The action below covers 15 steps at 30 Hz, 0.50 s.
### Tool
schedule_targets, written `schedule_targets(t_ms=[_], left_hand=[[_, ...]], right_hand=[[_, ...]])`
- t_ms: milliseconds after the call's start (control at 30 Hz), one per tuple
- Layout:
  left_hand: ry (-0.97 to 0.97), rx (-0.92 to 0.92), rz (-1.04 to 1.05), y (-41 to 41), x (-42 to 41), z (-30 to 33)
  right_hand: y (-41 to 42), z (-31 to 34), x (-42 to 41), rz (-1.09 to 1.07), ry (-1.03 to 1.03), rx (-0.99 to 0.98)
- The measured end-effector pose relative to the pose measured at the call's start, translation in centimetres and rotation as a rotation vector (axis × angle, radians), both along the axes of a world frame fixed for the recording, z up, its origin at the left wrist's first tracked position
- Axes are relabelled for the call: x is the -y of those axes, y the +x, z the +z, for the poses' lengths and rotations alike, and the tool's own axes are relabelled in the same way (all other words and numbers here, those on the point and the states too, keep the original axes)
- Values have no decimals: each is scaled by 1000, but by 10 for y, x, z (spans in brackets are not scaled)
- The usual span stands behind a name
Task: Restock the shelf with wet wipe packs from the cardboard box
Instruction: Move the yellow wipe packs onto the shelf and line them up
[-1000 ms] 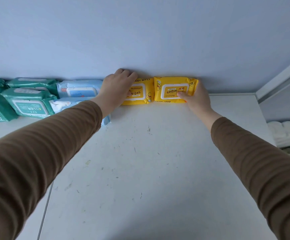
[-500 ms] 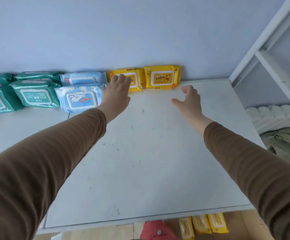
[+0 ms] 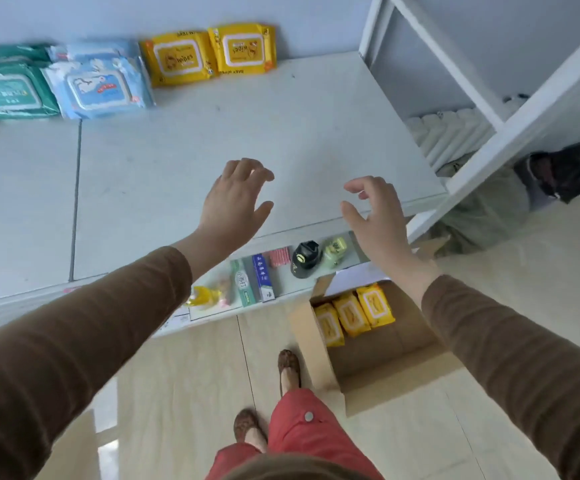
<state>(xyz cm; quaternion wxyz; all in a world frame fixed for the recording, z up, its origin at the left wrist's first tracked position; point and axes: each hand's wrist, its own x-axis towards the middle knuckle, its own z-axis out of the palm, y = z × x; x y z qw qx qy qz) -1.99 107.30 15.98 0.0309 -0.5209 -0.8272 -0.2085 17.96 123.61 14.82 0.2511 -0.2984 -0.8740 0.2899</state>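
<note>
Both arms extended forward, brown knit sleeves down to the wrists. Left hand (image 3: 231, 199): palm down, fingers spread and loosely curved, thumb out to the side, holding nothing. Right hand (image 3: 378, 216): palm turned inward toward the left, fingers loosely curled, thumb apart, also holding nothing. Hands level with each other, apart, not touching.

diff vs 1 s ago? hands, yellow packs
Both hands let go and pulled back from the wall toward the shelf's front edge: left hand off the left yellow pack, right hand off the right yellow pack. Both now hover, fingers relaxed, holding nothing. View tilted down; box now visible. Packs stayed side by side against the wall.
</note>
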Motion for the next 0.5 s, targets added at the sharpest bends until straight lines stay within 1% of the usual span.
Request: schedule_targets(t_ms=[133, 267, 367, 500], left_hand=[[25, -3, -117, 81, -2, -24], [-23, 49, -219, 149, -15, -74], [-156, 80, -254, 190, -31, -125], [-378, 140, -236, 224, -57, -201]], right_hand=[[81, -30, 0, -46, -32, 6], [146, -87, -19, -72, -164, 163], [187, -140, -34, -127, -297, 263], [226, -215, -57, -175, -504, 435]])
